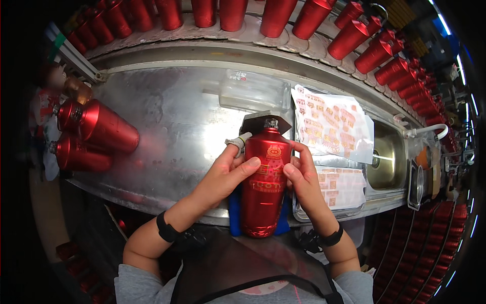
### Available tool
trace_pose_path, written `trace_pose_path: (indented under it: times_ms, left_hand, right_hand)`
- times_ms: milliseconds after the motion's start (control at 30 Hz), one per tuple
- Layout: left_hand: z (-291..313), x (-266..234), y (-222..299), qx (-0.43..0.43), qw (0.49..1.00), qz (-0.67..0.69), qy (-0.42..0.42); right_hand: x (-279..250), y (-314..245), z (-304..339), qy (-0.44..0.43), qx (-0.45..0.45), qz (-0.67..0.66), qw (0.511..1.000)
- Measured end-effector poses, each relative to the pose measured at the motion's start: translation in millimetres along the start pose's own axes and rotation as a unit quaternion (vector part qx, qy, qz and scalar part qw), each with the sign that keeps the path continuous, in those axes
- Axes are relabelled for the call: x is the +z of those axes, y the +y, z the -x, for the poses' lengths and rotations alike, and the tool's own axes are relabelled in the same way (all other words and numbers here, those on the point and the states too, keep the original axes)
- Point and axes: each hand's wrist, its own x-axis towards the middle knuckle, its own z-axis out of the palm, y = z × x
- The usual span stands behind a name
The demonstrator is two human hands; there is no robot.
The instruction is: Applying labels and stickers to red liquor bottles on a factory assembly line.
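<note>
My left hand (221, 180) and right hand (305, 178) cup the red bottle (264, 213) from both sides, thumbs on its gold-printed front, some fingers hidden. I judge the step as pressing or checking that front; the next move likely calls for even, light thumb pressure. The bottle looks glossy and tapered. Beneath it lies blue cloth (235, 219); to its right, thin printed sheets (349, 129); to its left, a dull metal bench (162, 121).
</note>
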Motion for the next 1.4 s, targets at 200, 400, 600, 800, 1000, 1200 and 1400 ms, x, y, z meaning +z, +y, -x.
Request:
trace_pose_path:
  times_ms: [200,400,600,800,1000,1200,1400]
  left_hand:
    - [-3,3,-2,0.014,0.999,-0.037,0.027]
    - [-13,20,9,0.059,0.995,-0.054,0.055]
    - [-16,22,0,0.055,0.993,-0.07,0.075]
    - [-17,25,0,0.068,0.992,-0.076,0.073]
    - [-23,29,6,0.067,0.991,-0.083,0.076]
    - [-27,32,7,0.075,0.986,-0.123,0.085]
    - [-29,27,0,0.088,0.98,-0.151,0.096]
  right_hand:
    - [-1,-3,-3,0.01,-0.011,0.031,0.999]
    - [0,-11,-12,0.036,-0.024,0.036,0.998]
    - [1,-3,-20,0.055,-0.054,0.063,0.995]
    - [0,-12,-21,0.058,-0.052,0.115,0.99]
    - [-5,-14,-22,0.035,-0.024,0.068,0.997]
    - [-6,-5,-27,0.035,-0.052,0.081,0.995]
    - [-7,-2,-27,0.038,-0.045,0.072,0.996]
